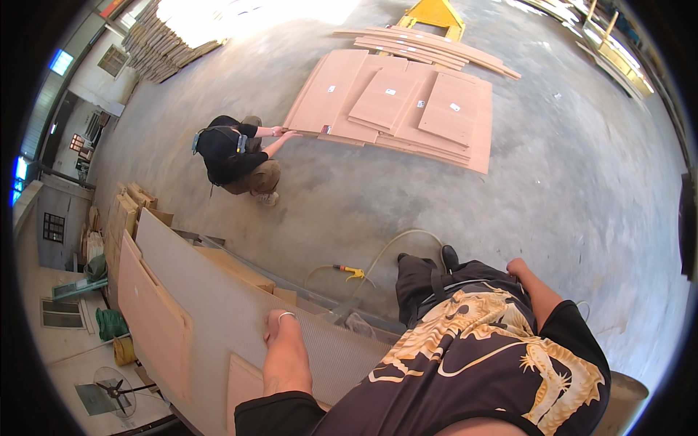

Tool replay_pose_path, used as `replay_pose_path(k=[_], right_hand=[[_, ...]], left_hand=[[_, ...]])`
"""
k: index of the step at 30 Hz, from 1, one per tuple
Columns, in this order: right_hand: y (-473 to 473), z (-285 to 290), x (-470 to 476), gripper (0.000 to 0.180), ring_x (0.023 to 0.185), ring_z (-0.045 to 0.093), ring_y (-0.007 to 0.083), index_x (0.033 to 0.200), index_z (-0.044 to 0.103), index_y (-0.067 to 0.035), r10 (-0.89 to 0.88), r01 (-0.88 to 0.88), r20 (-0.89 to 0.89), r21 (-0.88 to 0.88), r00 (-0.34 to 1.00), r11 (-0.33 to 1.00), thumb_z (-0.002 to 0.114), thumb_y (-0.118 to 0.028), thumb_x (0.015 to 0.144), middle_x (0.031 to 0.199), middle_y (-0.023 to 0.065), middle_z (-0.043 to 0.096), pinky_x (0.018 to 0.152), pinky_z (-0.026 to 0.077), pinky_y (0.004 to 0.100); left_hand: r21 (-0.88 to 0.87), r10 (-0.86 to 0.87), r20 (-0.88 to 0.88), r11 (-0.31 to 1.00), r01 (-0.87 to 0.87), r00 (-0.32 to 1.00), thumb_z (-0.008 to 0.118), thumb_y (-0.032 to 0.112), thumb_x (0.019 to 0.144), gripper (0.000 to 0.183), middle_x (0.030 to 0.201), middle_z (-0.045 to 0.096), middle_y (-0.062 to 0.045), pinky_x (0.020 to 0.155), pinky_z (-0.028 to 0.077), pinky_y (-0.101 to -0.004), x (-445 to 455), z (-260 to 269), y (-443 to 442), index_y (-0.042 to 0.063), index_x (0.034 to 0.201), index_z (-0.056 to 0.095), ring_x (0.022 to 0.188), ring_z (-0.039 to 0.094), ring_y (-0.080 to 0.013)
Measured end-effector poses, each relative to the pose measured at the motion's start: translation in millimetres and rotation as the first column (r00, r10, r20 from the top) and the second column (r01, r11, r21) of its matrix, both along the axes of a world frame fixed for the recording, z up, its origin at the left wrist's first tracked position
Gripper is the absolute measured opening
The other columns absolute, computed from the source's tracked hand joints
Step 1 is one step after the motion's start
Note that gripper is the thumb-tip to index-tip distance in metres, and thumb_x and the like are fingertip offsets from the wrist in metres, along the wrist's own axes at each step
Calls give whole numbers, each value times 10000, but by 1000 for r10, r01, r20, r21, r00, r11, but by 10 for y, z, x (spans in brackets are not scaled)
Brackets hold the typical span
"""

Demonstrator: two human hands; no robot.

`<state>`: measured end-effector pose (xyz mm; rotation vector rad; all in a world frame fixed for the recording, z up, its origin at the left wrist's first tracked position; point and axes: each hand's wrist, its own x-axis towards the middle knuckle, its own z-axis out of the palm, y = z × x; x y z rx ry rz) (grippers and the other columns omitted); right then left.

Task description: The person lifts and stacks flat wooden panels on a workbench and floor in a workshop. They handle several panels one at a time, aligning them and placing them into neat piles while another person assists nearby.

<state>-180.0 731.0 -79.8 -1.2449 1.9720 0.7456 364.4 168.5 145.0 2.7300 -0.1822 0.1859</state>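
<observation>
My left hand (272, 328), with a pale bangle at the wrist, is over a long grey-topped workbench (212, 305). Whether it touches the top is unclear, and its fingers are mostly hidden. One wooden panel (155, 321) lies toward the bench's far end; another panel (245, 376) is partly covered by my left forearm. Beside my hip is my right hand (518, 266), its fingers turned from view. Beyond the bench edge hangs a yellow air blow gun (355, 271) on a pale hose (406, 234).
A co-worker (234, 155) crouches ahead, both hands at the edge of stacked wooden panels (398, 103). Long wooden strips (425, 46) lie behind, near a yellow metal frame (433, 16). To the left are a wall fan (114, 391) and a pile of boards (158, 46).
</observation>
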Motion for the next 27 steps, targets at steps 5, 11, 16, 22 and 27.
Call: replay_pose_path(k=[5,11,16,22,27], right_hand=[[-91,-43,-9,230,808,674,278,807,742,-155,48,-49,5,29,999,998,726,-344,678,848,78,706,674,528,408],[-233,-56,-41,167,779,674,285,802,744,-151,119,-119,-4,47,993,992,685,-240,674,837,88,704,659,529,405],[-303,-86,-59,170,752,663,310,782,736,-167,148,-146,-16,82,989,986,636,-202,648,816,88,695,627,525,428],[-372,-83,-57,160,743,667,301,756,734,-166,243,-241,-13,83,970,967,640,-196,631,808,77,697,611,529,421],[-357,-112,-57,142,729,664,298,729,729,-172,249,-249,-23,0,968,968,643,-196,620,786,71,694,598,527,417]], left_hand=[[83,70,64,994,-75,996,442,358,850,576,1388,414,-144,1036,320,-433,-118,202,12,-21,1281,394,1231,433,-297],[118,90,71,988,-98,993,452,364,838,599,1393,393,-163,1038,316,-449,-225,323,55,-32,1282,384,1238,418,-320],[63,91,66,994,-95,994,460,370,828,619,1397,375,-179,1040,313,-462,-130,201,58,-41,1283,375,1243,405,-339],[90,111,80,989,-118,991,469,376,815,643,1402,353,-198,1043,310,-479,1,11,26,-52,1284,365,1250,390,-361],[104,100,75,989,-108,992,477,382,805,664,1406,335,-214,1045,307,-492,-23,47,27,-61,1285,356,1255,378,-380]])
